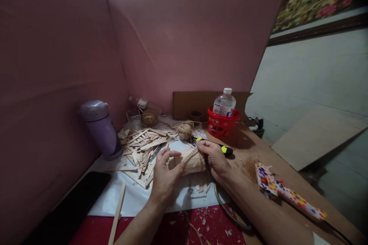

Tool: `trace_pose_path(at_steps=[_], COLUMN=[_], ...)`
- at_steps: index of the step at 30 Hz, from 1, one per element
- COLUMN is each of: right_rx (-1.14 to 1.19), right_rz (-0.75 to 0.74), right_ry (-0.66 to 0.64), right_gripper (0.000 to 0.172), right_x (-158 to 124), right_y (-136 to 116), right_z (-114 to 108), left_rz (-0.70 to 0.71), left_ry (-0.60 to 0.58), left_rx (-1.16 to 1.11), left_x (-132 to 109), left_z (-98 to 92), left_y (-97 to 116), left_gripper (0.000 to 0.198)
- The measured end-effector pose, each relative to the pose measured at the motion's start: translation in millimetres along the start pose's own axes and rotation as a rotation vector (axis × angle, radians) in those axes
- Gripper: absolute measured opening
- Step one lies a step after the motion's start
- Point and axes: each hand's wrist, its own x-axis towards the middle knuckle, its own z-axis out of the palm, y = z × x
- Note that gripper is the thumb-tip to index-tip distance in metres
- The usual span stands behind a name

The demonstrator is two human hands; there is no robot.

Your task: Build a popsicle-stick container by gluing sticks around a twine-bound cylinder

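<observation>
Between my hands is a small rounded piece built of pale wooden craft sticks (pixel 189 167), lying on its side above the white sheet. Around its left end curves my left hand (pixel 165 172), the thumb pressing at the lower end of a single craft stick (pixel 190 155). That stick lies slanted across the piece. My right hand (pixel 214 159) pinches its upper end, thumb and fingers closed at the right side of the piece. The inner fingertips of both hands are partly hidden.
A pile of craft sticks (pixel 143 149) spreads at left, near a purple flask (pixel 102 130) and a dark flat object (pixel 77 203). Behind are twine balls (pixel 185 130) and a red bucket (pixel 222 126) holding a plastic bottle (pixel 225 103). A black-yellow tool (pixel 227 150) and flower-patterned glue gun (pixel 287 191) lie right.
</observation>
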Motion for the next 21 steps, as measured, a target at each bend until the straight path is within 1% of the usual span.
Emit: trace_pose_path(at_steps=[8,15,21], right_rx=[0.014,0.027,0.049], right_rz=[-0.009,-0.005,0.004], right_ry=[-0.005,-0.009,0.004], right_gripper=[0.036,0.035,0.036], right_x=[-0.5,-0.6,-1.9], right_y=[-1.2,-1.5,-3.9], right_z=[-0.2,-0.7,-1.2], left_rz=[-0.033,-0.015,-0.008], left_ry=[-0.037,-0.023,-0.021], left_rx=[0.008,0.042,0.100], left_x=[-1.4,-2.1,-3.0], left_z=[0.2,0.6,1.1], left_y=[1.8,3.4,2.0], left_gripper=[0.020,0.014,0.013])
